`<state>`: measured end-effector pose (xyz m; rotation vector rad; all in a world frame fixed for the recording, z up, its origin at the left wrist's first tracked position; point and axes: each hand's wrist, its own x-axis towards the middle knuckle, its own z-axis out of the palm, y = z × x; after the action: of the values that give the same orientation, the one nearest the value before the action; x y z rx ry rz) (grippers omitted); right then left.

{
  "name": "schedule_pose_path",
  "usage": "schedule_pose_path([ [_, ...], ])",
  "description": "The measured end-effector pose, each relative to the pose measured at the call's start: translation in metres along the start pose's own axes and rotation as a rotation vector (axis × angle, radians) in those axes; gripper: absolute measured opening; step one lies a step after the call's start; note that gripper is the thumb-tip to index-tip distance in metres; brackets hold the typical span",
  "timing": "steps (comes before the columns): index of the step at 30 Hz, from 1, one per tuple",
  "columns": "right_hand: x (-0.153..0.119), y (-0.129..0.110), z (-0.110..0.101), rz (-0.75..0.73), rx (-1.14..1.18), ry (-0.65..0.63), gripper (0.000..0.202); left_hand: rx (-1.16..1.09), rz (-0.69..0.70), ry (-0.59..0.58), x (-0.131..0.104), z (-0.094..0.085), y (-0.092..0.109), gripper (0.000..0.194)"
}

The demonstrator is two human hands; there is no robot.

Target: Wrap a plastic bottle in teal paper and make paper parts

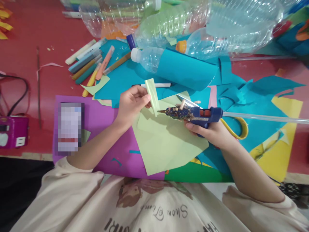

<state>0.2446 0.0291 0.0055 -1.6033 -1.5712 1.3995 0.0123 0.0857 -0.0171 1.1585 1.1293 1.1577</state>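
Note:
Pinched between the fingers of my left hand [134,104] is a folded strip of pale green paper [151,91], held upright. My right hand [212,132] is wrapped round the handle of a blue hot glue gun [202,116], with a long clear glue stick [260,117] jutting from its back. The gun's nozzle points left, at the lower end of the strip; whether they touch I cannot tell. Below both hands lies a larger pale green sheet [161,151]. Scissors with yellow handles [243,127] lie partly hidden behind the gun and my right hand.
A bottle wrapped in blue paper [185,69] lies beyond my hands, with several clear plastic bottles [169,22] behind it. Markers [89,61] are grouped at the left. A phone [70,127] rests on purple paper [103,129]. Blue paper scraps [238,93] lie to the right.

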Motion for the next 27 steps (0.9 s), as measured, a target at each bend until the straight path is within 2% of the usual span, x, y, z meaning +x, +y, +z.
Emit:
schedule_pose_path([
  [12,0.000,0.000,-0.001,0.017,-0.007,-0.014,0.025,0.006,-0.016,0.034,0.002,-0.002,0.003,0.015],
  [18,-0.001,0.001,0.000,0.054,0.073,0.010,0.027,0.014,-0.058,0.002,-0.002,0.001,0.001,0.014],
  [25,-0.001,-0.003,-0.011,0.042,0.245,0.116,0.019,-0.015,-0.085,-0.091,-0.004,0.005,0.001,0.016],
  [27,-0.004,-0.008,-0.020,0.020,0.306,0.215,0.011,-0.017,-0.089,-0.087,-0.004,0.005,0.002,0.016],
])
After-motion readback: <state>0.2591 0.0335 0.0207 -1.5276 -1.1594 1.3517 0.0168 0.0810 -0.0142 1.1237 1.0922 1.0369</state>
